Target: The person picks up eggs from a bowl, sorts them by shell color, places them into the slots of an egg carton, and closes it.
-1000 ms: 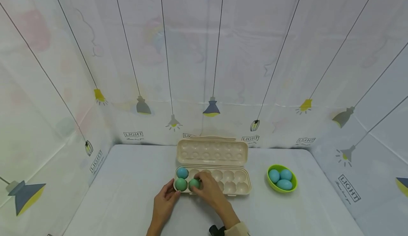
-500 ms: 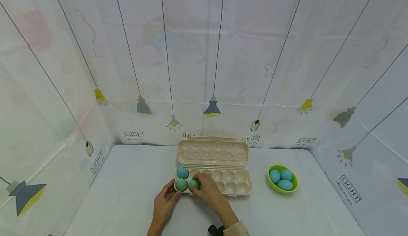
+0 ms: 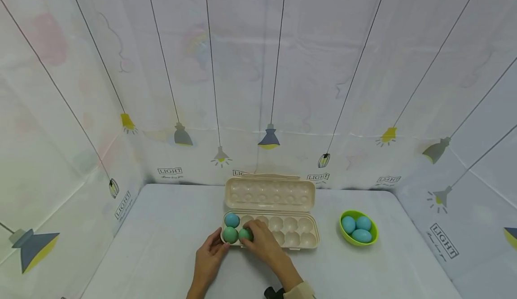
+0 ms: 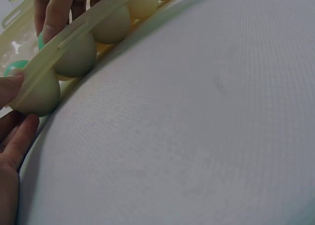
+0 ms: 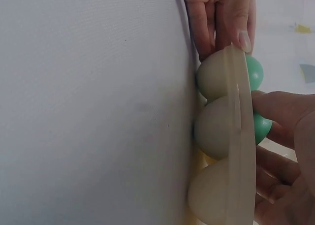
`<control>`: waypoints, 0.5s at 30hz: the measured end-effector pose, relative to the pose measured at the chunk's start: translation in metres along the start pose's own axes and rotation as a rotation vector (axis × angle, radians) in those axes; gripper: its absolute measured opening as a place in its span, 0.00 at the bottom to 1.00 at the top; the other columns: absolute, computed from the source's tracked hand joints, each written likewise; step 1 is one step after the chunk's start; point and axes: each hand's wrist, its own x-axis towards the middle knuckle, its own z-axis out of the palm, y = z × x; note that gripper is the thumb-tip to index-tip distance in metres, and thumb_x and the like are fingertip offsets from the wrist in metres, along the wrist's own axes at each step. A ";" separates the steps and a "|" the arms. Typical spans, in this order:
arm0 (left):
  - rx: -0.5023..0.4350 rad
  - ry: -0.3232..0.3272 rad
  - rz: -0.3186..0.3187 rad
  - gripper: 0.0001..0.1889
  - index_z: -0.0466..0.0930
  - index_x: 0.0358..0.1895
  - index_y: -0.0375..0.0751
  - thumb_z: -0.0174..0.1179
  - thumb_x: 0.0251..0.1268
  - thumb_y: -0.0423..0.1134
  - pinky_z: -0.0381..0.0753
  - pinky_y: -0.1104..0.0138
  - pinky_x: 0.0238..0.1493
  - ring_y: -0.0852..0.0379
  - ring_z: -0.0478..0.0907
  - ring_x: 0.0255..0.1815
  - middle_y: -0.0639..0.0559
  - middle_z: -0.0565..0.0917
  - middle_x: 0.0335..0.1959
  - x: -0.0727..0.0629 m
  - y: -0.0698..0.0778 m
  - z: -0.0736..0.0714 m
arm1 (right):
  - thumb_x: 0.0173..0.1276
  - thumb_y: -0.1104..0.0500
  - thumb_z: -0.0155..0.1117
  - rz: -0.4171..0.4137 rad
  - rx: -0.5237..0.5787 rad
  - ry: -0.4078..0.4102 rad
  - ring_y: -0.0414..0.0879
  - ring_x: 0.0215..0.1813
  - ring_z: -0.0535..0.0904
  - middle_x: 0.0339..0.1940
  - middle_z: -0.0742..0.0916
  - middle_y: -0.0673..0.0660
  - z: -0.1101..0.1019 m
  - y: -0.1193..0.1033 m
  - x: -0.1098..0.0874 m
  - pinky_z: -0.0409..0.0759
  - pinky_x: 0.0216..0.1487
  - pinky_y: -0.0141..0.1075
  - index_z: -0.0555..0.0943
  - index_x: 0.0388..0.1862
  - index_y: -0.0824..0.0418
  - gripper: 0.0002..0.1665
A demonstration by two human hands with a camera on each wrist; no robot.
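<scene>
A beige egg carton (image 3: 299,247) lies with its lid (image 3: 269,194) raised at the back. My left hand (image 3: 208,256) grips its front left corner, thumb on the rim and fingers against the outside, as the left wrist view shows. With my right hand (image 3: 266,244) I pinch a green egg (image 3: 245,234) seated in the front row's second cup. Another green egg (image 3: 230,235) sits in the first front cup, and a blue egg (image 3: 232,220) is behind it. The right wrist view shows my right thumb (image 5: 275,104) over the second egg's top. My right hand covers some middle cups.
A lime-green bowl (image 3: 346,237) holding three blue eggs (image 3: 361,235) stands right of the carton on the white-covered table (image 3: 161,227). A black object (image 3: 273,292) shows beside the right sleeve (image 3: 300,291). Printed curtains (image 3: 242,83) close off the back and sides.
The view has shifted very slightly. Both hands stay in place, the right fingers still on the second green egg.
</scene>
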 end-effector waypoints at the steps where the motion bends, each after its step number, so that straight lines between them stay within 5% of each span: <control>1: -0.002 0.000 0.000 0.32 0.74 0.68 0.42 0.72 0.61 0.42 0.83 0.76 0.50 0.50 0.87 0.52 0.40 0.84 0.56 0.000 0.000 0.000 | 0.65 0.54 0.73 -0.004 -0.008 0.008 0.46 0.49 0.79 0.48 0.84 0.54 0.000 0.000 -0.001 0.83 0.48 0.37 0.79 0.51 0.57 0.19; 15: 0.009 0.010 0.009 0.31 0.75 0.67 0.42 0.72 0.61 0.41 0.84 0.76 0.49 0.52 0.87 0.51 0.40 0.85 0.55 -0.001 0.003 -0.002 | 0.63 0.51 0.74 -0.010 -0.137 0.109 0.49 0.56 0.79 0.52 0.84 0.51 -0.021 0.001 -0.003 0.83 0.54 0.43 0.80 0.53 0.54 0.21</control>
